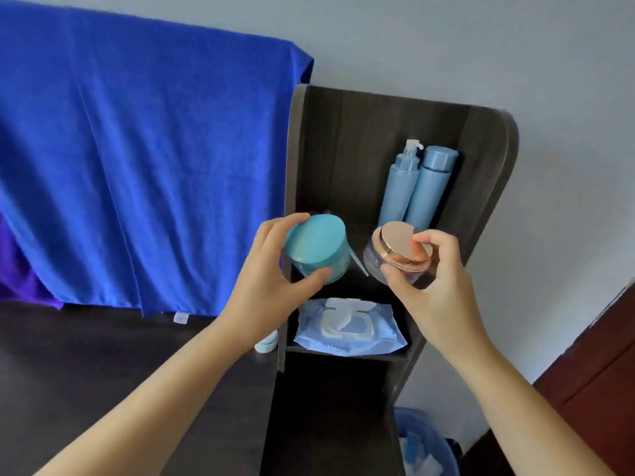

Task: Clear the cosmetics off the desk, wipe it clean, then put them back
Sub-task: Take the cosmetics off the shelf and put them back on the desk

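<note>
Cosmetics are in both hands, held in front of the dark shelf unit (481, 159): the left hand (264, 286) has its fingers (285, 223) and thumb clenched round a teal jar (318, 247), thumb under the base and fingertips on the lid's far edge; the right hand (433, 286) grips a clear jar with a rose-gold lid (395, 255), one fingertip on the lid, thumb against the glassy wall below; just beyond the right fingers two pale blue bottles (417, 187) stand upright and touching at the back of the shelf; below both hands a pack of wet wipes (350, 328) lies flat in the lower compartment, its flap lifted; a small tube (267, 343) peeks out on the worktop (86, 355) beneath the left wrist; both jars look rigid, smooth and likely slippery, the clear one probably heavier and breakable, so a wrap round the side wall seems safer than pinching the lid, which could unscrew; the print on the wipes pack is too blurred to read, and no other label shows.
</note>
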### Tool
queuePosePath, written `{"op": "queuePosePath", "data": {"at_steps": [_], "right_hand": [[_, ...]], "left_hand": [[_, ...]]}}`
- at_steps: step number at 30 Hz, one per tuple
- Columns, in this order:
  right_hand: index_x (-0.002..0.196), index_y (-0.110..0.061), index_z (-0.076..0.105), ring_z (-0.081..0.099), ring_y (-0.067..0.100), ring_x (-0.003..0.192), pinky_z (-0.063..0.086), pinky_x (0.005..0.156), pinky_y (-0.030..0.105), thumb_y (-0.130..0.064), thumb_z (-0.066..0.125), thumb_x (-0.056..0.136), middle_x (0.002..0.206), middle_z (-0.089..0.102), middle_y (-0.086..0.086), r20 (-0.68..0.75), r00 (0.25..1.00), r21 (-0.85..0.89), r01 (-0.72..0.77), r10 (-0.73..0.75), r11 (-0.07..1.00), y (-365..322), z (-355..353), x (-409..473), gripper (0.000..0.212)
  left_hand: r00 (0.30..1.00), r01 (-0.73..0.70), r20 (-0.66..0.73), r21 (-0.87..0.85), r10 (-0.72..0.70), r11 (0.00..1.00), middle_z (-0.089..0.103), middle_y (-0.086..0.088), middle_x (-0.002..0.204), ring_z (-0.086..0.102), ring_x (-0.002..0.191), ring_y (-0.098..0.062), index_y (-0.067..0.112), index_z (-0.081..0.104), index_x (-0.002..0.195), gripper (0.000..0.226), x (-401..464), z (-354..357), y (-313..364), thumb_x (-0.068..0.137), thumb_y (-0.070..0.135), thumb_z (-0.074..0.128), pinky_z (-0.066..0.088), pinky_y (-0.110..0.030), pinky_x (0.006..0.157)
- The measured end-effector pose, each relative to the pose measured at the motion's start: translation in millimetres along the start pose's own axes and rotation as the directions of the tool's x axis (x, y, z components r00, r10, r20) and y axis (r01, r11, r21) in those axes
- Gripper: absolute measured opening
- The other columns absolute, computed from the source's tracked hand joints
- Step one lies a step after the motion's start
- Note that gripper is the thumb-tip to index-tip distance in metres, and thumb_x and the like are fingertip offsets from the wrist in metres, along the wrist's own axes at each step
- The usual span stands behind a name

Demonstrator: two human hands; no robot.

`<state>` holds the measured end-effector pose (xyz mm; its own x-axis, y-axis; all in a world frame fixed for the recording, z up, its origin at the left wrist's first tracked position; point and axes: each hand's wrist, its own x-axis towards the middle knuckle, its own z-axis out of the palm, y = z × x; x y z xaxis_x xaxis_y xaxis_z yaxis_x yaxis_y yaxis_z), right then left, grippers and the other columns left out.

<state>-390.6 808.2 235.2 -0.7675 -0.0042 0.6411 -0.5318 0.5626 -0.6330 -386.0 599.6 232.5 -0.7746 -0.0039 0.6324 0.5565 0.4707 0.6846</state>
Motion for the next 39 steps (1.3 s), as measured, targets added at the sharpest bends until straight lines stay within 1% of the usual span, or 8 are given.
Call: {"op": "queuePosePath", "data": {"at_steps": [5, 8, 11, 16, 21, 26, 31, 39], "right_hand": [[0.109, -0.025, 0.043, 0.049, -0.007, 0.098, 0.040, 0.079, 0.002, -0.043, 0.072, 0.068, 0.101, 0.052, -0.012, 0.222, 0.975, 0.131, -0.045, 0.015, 0.990, -14.6, 82.3, -43.0, 0.053], [0.105, -0.028, 0.044, 0.055, 0.003, 0.097, 0.040, 0.078, 0.004, -0.037, 0.077, 0.069, 0.101, 0.055, -0.006, 0.340, 0.938, 0.145, -0.123, 0.067, 0.982, -7.0, 152.3, -71.4, 0.049], [0.099, -0.027, 0.044, 0.057, 0.015, 0.095, 0.041, 0.079, 0.007, -0.035, 0.077, 0.069, 0.102, 0.057, 0.000, 0.395, 0.905, 0.098, -0.214, 0.160, 0.972, 14.5, 215.8, -96.4, 0.045], [0.102, -0.007, 0.051, 0.058, 0.026, 0.095, 0.045, 0.078, 0.020, -0.021, 0.081, 0.068, 0.100, 0.051, 0.003, 0.305, 0.866, -0.081, -0.391, 0.396, 0.917, 54.7, 297.3, -129.3, 0.048], [0.109, -0.002, 0.048, 0.056, 0.031, 0.104, 0.051, 0.088, 0.040, -0.013, 0.077, 0.073, 0.116, 0.052, 0.015, 0.123, 0.846, -0.117, -0.507, 0.519, 0.854, 77.5, 338.5, -145.3, 0.046], [0.110, -0.004, 0.046, 0.055, 0.032, 0.112, 0.040, 0.089, 0.011, -0.009, 0.074, 0.075, 0.126, 0.050, 0.016, 0.057, 0.849, -0.159, -0.512, 0.526, 0.844, 88.6, 353.8, -153.2, 0.045], [0.112, -0.016, 0.037, 0.051, 0.033, 0.121, 0.050, 0.092, 0.038, -0.013, 0.072, 0.078, 0.130, 0.049, 0.016, 0.068, 0.856, -0.254, -0.482, 0.513, 0.839, 94.4, 357.1, -147.4, 0.049], [0.114, -0.005, 0.043, 0.047, 0.032, 0.122, 0.050, 0.088, 0.042, -0.019, 0.072, 0.077, 0.132, 0.046, 0.015, 0.091, 0.791, -0.367, -0.538, 0.605, 0.759, 102.7, 362.5, -129.4, 0.049]], "left_hand": [[0.971, 0.231, -0.083, 0.121, -0.222, 0.965, 0.044, 0.007, 0.114, 0.044, 0.105, 0.003, 0.029, 0.045, 0.121, 0.060, -58.8, -72.5, -77.7, 0.072, 0.011, 0.075, 0.032, -0.004, 0.086], [0.934, 0.356, -0.066, 0.192, -0.350, 0.915, 0.044, 0.004, 0.113, 0.045, 0.103, -0.005, 0.023, 0.047, 0.122, 0.061, -84.8, -98.1, -137.2, 0.069, 0.010, 0.077, 0.036, -0.001, 0.078], [0.898, 0.432, -0.014, 0.206, -0.439, 0.878, 0.044, 0.003, 0.115, 0.046, 0.110, -0.011, 0.016, 0.048, 0.123, 0.063, -107.6, -105.9, -190.5, 0.067, 0.015, 0.077, 0.037, -0.010, 0.087], [0.865, 0.437, 0.157, 0.228, -0.476, 0.870, 0.042, 0.007, 0.116, 0.045, 0.113, -0.011, 0.014, 0.048, 0.123, 0.064, -122.5, -90.5, -262.0, 0.065, 0.028, 0.070, 0.038, -0.023, 0.096], [0.866, 0.366, 0.269, 0.236, -0.423, 0.900, 0.046, -0.002, 0.120, 0.045, 0.114, -0.017, 0.014, 0.048, 0.124, 0.063, -117.1, -55.8, -308.0, 0.068, 0.022, 0.075, 0.033, -0.017, 0.093], [0.861, 0.310, 0.352, 0.209, -0.367, 0.927, 0.048, -0.003, 0.122, 0.046, 0.113, -0.019, 0.016, 0.048, 0.124, 0.060, -113.6, -33.3, -334.8, 0.070, 0.027, 0.073, 0.043, -0.027, 0.088], [0.867, 0.277, 0.371, 0.196, -0.332, 0.941, 0.046, -0.001, 0.123, 0.045, 0.113, -0.017, 0.019, 0.046, 0.125, 0.060, -109.7, -23.8, -348.6, 0.072, 0.023, 0.074, 0.046, -0.030, 0.086], [0.828, 0.284, 0.436, 0.216, -0.353, 0.934, 0.041, -0.002, 0.127, 0.042, 0.118, -0.020, 0.020, 0.041, 0.131, 0.065, -87.2, -17.6, -356.6, 0.075, 0.021, 0.072, 0.045, -0.036, 0.092]]}}
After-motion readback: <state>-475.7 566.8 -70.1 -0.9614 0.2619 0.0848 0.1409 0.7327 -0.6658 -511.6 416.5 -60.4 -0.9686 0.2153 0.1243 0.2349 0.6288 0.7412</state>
